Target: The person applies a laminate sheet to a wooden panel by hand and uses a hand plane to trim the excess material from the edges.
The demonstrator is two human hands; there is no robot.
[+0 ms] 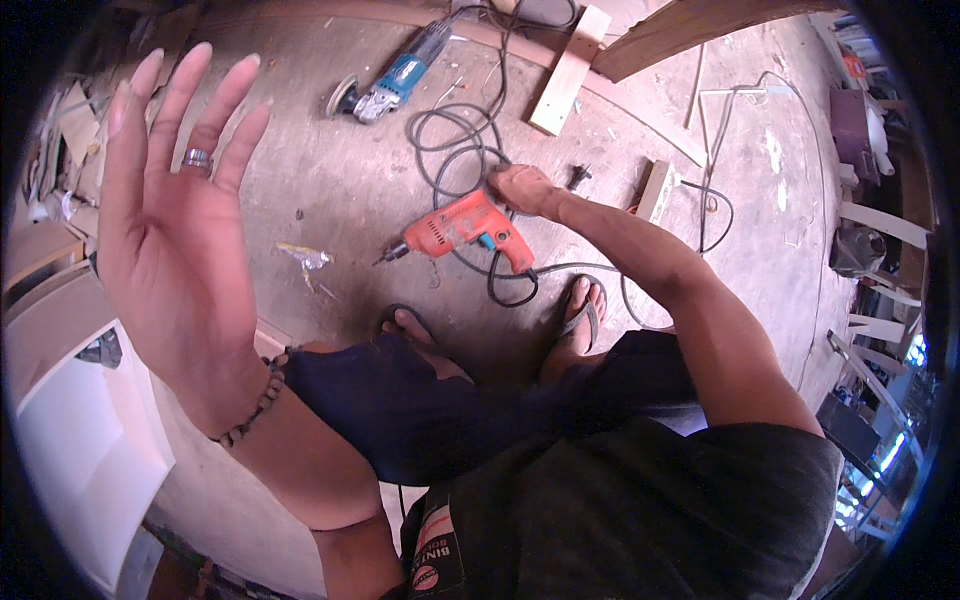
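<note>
My left hand (190, 240) is raised at the left with its palm showing and fingers stretched apart, holding nothing. A ring sits on one finger and a beaded bracelet rounds the wrist. My right hand (525, 190) reaches down by the rear end of an orange electric drill (450, 226), its fingers curled. Whatever those fingers grip is hidden; a loop of black cable (421, 150) runs right beside them. The drill's bit points toward the lower left, and its blue trigger and handle face my feet. Close to the right hand lies a black plug (579, 176).
Beyond the drill lies a blue angle grinder (405, 75). A pale wooden board (570, 75) and a dark beam (690, 35) are at the far side. A power strip (654, 192) lies right of the plug. White furniture (90, 440) stands at the left; clutter lines the right.
</note>
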